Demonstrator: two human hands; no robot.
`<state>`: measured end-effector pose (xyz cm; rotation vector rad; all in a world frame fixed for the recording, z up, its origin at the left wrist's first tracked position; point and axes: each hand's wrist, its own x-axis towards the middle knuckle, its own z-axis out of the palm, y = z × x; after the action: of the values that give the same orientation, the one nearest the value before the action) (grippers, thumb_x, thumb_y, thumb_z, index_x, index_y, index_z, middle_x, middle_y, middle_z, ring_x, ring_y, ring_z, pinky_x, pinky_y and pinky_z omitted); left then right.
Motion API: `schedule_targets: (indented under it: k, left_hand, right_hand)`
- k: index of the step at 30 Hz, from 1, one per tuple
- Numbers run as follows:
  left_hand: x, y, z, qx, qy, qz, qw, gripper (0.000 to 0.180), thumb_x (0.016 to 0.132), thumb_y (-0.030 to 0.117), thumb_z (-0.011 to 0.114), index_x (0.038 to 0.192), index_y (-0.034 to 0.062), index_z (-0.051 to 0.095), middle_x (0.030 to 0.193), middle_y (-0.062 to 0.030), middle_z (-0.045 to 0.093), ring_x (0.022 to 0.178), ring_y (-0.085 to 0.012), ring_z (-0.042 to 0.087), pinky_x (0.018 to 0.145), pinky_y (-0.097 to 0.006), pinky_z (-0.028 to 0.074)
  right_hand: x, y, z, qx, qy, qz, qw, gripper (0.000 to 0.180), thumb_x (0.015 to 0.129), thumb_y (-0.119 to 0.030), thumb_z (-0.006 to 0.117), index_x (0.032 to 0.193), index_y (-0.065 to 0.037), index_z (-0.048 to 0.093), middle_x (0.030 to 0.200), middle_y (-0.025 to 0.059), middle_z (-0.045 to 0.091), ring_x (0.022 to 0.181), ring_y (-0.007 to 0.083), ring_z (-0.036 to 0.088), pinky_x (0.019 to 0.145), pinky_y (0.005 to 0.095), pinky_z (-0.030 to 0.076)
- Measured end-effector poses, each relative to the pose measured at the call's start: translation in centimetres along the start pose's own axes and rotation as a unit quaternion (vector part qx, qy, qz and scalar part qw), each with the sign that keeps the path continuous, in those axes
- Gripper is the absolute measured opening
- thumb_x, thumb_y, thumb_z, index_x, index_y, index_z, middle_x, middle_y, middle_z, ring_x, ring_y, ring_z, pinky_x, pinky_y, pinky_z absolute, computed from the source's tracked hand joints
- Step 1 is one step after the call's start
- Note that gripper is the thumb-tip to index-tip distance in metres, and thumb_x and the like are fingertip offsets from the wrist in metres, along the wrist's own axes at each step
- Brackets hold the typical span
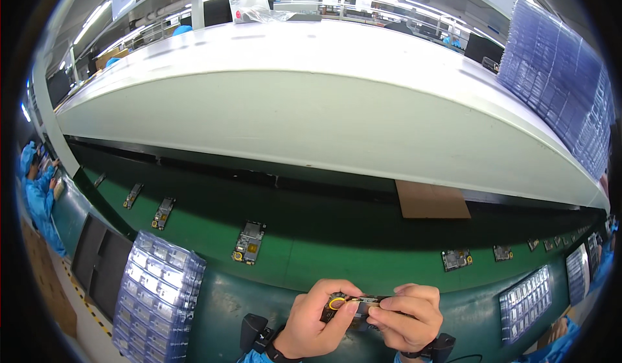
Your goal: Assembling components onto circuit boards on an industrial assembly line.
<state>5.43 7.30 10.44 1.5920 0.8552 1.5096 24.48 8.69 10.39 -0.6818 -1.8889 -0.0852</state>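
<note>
Between my two hands is a small dark circuit board (335, 303) with a yellow ring near its left end. My left hand (314, 321) pinches that left end, thumb in front. The fingers of my right hand (411, 314) close on the board's other end, and they hide part of it. Both hands are above the front edge of the green work surface. Beyond them lies another circuit board (249, 242), a little to the left, and one more circuit board (457, 259) to the right.
Clear plastic trays (159, 292) stand at the left, and another plastic tray (526, 303) at the right. Several boards lie along the green belt (350, 253). A brown cardboard piece (432, 199) rests under the white shelf (311, 113). People in blue work at both sides.
</note>
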Motion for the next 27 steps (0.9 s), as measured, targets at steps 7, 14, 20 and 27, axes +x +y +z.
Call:
schedule_targets:
  k: [7, 14, 20, 27]
  left_hand:
    - [0.6, -0.4, -0.2, 0.070, -0.035, 0.033, 0.996, 0.015, 0.097, 0.004, 0.065, 0.108, -0.0009, 0.056, 0.098, -0.0147, 0.076, 0.083, -0.0152, 0.073, 0.074, -0.027, 0.057]
    - [0.9, -1.7, -0.2, 0.088, -0.079, 0.068, 0.991, 0.022, 0.094, 0.000, 0.065, 0.115, -0.0014, 0.061, 0.096, -0.0129, 0.073, 0.078, -0.0186, 0.072, 0.069, -0.028, 0.056]
    - [1.9, -1.3, -1.5, 0.067, -0.136, -0.074, 0.986, 0.023, 0.095, 0.010, 0.069, 0.116, -0.0007, 0.065, 0.090, -0.0084, 0.072, 0.076, -0.0107, 0.066, 0.069, -0.025, 0.052]
    - [1.6, -1.3, -1.3, -0.005, -0.138, -0.171, 0.976, 0.023, 0.095, 0.006, 0.068, 0.116, -0.0011, 0.064, 0.092, -0.0056, 0.071, 0.079, -0.0076, 0.065, 0.070, -0.023, 0.052]
  right_hand:
    - [2.0, -1.2, -0.2, 0.020, -0.006, 0.105, 0.994, 0.027, 0.069, -0.014, 0.088, 0.094, -0.010, 0.079, 0.092, 0.0030, 0.069, 0.089, 0.0224, 0.061, 0.076, 0.0335, 0.056]
    - [0.5, 0.3, -0.9, 0.165, -0.095, 0.275, 0.942, 0.020, 0.079, -0.008, 0.084, 0.097, 0.000, 0.077, 0.083, 0.0098, 0.072, 0.070, 0.0162, 0.069, 0.063, 0.0268, 0.053]
    - [0.9, 1.1, -1.1, 0.196, -0.134, 0.344, 0.909, 0.018, 0.080, -0.008, 0.084, 0.096, -0.001, 0.078, 0.080, 0.0090, 0.072, 0.070, 0.0159, 0.067, 0.063, 0.0271, 0.051]
    - [-1.1, 2.7, -0.7, 0.343, -0.133, 0.379, 0.849, 0.016, 0.083, -0.004, 0.082, 0.097, 0.001, 0.077, 0.080, 0.0065, 0.072, 0.069, 0.0088, 0.063, 0.062, 0.0239, 0.048]
